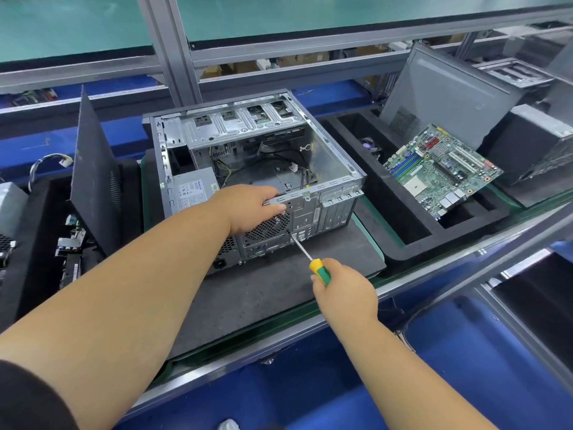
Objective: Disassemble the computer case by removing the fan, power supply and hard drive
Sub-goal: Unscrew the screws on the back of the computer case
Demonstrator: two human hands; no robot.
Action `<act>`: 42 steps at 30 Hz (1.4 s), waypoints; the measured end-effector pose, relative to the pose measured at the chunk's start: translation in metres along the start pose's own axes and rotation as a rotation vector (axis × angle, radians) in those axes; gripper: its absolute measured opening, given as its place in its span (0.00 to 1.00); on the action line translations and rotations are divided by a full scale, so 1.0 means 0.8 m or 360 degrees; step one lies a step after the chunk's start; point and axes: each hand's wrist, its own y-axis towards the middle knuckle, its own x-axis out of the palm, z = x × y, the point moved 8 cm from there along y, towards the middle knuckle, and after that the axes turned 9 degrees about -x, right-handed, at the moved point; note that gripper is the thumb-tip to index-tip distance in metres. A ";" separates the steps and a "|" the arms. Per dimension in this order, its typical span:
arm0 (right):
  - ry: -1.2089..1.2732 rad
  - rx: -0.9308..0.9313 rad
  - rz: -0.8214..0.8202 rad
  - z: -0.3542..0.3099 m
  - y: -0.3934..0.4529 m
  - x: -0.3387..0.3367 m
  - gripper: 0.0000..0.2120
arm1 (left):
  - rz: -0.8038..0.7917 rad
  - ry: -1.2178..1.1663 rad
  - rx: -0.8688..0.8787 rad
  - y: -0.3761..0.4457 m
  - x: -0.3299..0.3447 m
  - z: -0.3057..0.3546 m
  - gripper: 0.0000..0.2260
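An open grey computer case (pixel 328 156) lies on its side on a dark mat, rear panel toward me. My left hand (pixel 248 209) grips the top edge of that rear panel, fingers curled inside and thumb over the round fan grille (pixel 268 228). My right hand (pixel 341 290) holds a screwdriver (pixel 319 270) with a yellow-green handle. Its tip touches the rear panel beside the grille. The power supply (pixel 192 192), grey with a white label, sits in the case's near left corner. Loose cables lie on the case floor. No hard drive is recognisable.
A black foam tray (pixel 412 240) on the right holds a green motherboard (pixel 440 172) and a leaning grey side panel (pixel 446 91). A dark side panel (pixel 93 178) leans on the left beside another tray of parts. An aluminium frame post (pixel 176 54) rises behind the case.
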 end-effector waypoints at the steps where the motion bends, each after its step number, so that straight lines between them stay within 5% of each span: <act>1: 0.0194 0.0055 -0.0057 0.005 0.002 0.005 0.12 | -0.0004 0.0001 -0.0005 0.000 0.000 0.000 0.21; 4: 0.0896 0.0398 -0.0403 0.012 0.004 0.030 0.19 | -0.0004 -0.0012 -0.0004 0.000 -0.001 -0.001 0.20; 7: 0.1478 0.0614 -0.0704 0.008 -0.003 0.049 0.16 | 0.0004 -0.0016 -0.0001 0.000 -0.001 -0.001 0.19; 14: 0.2308 0.0752 -0.0771 0.009 -0.018 0.073 0.12 | -0.0008 -0.0016 0.0001 0.000 0.000 -0.002 0.19; 17: 0.2076 0.0692 -0.0634 0.012 -0.014 0.071 0.10 | -0.0012 -0.0017 -0.0008 0.000 0.000 -0.002 0.19; 22: 0.0333 0.0120 -0.0073 0.013 -0.002 0.007 0.06 | -0.0007 -0.0035 0.0001 0.000 0.000 0.000 0.19; 25: -0.0125 -0.0027 0.0083 -0.003 -0.008 -0.010 0.08 | -0.0006 -0.0043 -0.0004 0.000 0.000 -0.001 0.19; 29: 0.0201 0.0034 0.0045 0.006 -0.005 -0.009 0.10 | -0.0002 -0.0004 0.0003 0.001 0.000 -0.001 0.19; 33: 0.0807 0.0305 -0.0339 0.018 0.001 0.015 0.19 | 0.0008 0.0006 0.0000 0.002 0.001 -0.003 0.20; 37: 0.1334 0.0455 -0.0395 0.025 0.002 0.022 0.07 | 0.0023 0.0011 -0.0017 0.005 0.003 -0.006 0.20; 42: 0.1575 0.0485 -0.0379 0.020 0.001 0.026 0.11 | 0.0038 0.0027 -0.0018 0.007 0.005 -0.007 0.21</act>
